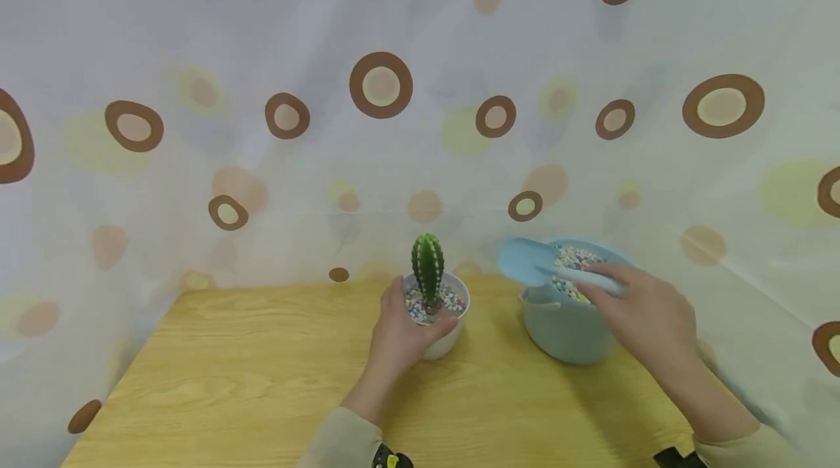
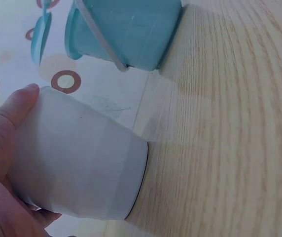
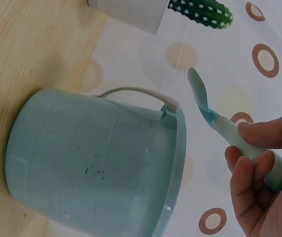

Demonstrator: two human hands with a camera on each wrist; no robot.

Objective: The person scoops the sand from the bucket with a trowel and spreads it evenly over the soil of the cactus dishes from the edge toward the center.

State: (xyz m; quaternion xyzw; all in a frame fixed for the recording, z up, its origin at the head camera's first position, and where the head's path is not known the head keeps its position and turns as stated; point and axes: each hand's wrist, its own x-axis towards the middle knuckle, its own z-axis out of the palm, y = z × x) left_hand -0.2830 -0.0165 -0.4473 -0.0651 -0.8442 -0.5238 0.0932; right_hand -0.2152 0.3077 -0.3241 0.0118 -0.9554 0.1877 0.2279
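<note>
A green cactus (image 1: 429, 267) stands upright in a white flower pot (image 1: 448, 340), with multicoloured pebbles (image 1: 453, 299) around its base. My left hand (image 1: 402, 333) grips the pot from the left, thumb near the rim at the front. In the left wrist view the pot (image 2: 82, 153) rests on the table. On the right, my right hand (image 1: 652, 315) holds a light blue toy shovel (image 1: 528, 262) by its handle, above a blue bucket (image 1: 569, 333). The blade points left, past the bucket's rim. Small multicoloured pebbles (image 1: 569, 289) fill the bucket's upper part.
The bucket's pale handle (image 3: 141, 91) hangs down on the side facing the pot. Both containers stand on a wooden table (image 1: 262, 366). Behind it hangs a pale curtain (image 1: 420, 154) with brown ring patterns, which also runs along the right side.
</note>
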